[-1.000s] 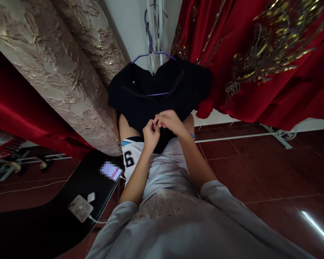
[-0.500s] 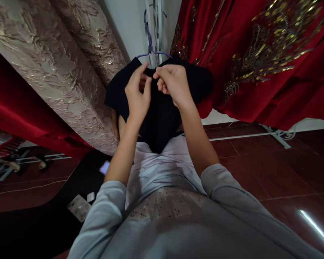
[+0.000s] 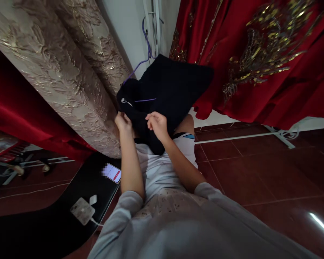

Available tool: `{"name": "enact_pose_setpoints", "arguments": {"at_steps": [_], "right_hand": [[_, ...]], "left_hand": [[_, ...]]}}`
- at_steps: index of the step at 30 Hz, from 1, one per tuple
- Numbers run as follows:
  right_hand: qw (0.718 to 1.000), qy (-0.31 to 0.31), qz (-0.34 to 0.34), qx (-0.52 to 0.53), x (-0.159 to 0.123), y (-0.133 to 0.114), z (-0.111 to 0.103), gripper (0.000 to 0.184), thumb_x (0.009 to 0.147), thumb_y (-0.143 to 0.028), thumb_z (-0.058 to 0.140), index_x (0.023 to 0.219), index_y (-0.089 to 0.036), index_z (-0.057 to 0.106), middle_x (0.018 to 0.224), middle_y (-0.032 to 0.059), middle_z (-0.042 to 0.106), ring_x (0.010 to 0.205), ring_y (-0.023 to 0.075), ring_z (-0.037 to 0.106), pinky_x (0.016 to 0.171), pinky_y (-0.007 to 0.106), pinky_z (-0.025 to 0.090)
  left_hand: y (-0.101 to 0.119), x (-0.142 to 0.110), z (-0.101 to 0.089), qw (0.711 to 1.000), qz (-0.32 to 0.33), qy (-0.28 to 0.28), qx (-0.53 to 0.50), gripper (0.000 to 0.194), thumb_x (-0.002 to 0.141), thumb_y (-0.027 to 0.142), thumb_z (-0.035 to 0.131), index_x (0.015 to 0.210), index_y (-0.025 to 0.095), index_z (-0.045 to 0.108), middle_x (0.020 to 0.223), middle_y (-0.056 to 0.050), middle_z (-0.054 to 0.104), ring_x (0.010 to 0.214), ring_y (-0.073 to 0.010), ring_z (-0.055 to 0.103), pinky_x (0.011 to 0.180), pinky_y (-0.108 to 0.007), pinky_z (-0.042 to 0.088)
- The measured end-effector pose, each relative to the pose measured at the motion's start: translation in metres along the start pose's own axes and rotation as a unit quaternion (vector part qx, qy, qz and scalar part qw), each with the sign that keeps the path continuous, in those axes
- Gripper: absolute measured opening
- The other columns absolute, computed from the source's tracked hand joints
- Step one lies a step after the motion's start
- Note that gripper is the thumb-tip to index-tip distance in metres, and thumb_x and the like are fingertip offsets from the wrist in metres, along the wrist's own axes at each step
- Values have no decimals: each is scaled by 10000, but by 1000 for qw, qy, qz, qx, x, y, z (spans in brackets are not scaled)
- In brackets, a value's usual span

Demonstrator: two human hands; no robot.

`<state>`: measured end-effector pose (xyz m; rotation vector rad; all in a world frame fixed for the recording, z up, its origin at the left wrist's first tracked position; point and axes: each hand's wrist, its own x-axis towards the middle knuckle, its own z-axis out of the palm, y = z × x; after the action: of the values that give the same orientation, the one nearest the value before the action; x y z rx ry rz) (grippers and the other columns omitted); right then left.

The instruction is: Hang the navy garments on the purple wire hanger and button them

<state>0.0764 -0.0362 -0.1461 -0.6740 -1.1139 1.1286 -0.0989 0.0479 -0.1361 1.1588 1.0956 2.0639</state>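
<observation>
A dark garment (image 3: 172, 86) hangs by one shoulder on a purple hanger (image 3: 140, 64). Its left side has slipped off the slanting hanger arm and sags, showing the inside, a pale label and the purple lower bar. My left hand (image 3: 124, 123) is closed on the edge of the garment at its lower left. To the right of it, my right hand (image 3: 158, 126) pinches the front of the same garment, with the fingers curled. The garment's lower part lies over my lap.
A white rack pole (image 3: 156, 32) holds the hanger. Textured beige fabric (image 3: 78, 79) hangs at left, red sequinned fabric (image 3: 259, 90) at right. On a black bench (image 3: 56, 223) lie a lit phone (image 3: 113, 173), a white device with a cable (image 3: 82, 211) and a small white case (image 3: 93, 199).
Both hands have moved down and taken hold of the garment. Its left shoulder has come off the hanger, which now tilts down to the left.
</observation>
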Motion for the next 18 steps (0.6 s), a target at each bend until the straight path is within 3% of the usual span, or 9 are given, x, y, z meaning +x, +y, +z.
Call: {"name": "enact_pose_setpoints", "arguments": {"at_steps": [3,7,11,15,18], "right_hand": [[995,92,16,17,5,-8,-30,184,873,-315,566,769,-165,587,518,-52,481,439,55,404,435,180,280],[994,103,31,-20,4,-23,-55,212,883,-328,561,740,-172,571,509,-44,450,456,60,386,449,189,264],[996,74,34,-22,-4,-29,-44,226,890,-345,562,739,-177,571,504,-42,444,449,64,384,449,197,265],[997,51,38,-47,-8,-34,-35,243,893,-354,560,732,-175,592,504,-38,463,447,61,398,449,193,285],[999,22,24,-42,-9,-39,-35,222,864,-323,589,709,-167,617,490,-40,479,434,55,409,447,186,307]], "left_hand": [[-16,-25,10,995,51,86,15,226,1011,352,577,882,180,507,901,-31,585,974,-168,615,945,-288,504],[13,-22,4,979,173,12,104,244,974,401,663,987,187,548,1157,-78,606,1231,-214,562,1124,-337,417],[39,-20,-11,968,210,0,140,250,1005,422,617,977,198,510,1355,-104,563,1365,-226,502,1176,-361,381],[36,-29,-14,972,215,12,92,159,1054,366,497,1014,213,476,1269,-90,613,1289,-209,569,1156,-365,404],[29,-23,-13,983,173,6,54,111,1068,275,437,984,204,433,1310,-94,589,1361,-189,501,1206,-353,334]]}}
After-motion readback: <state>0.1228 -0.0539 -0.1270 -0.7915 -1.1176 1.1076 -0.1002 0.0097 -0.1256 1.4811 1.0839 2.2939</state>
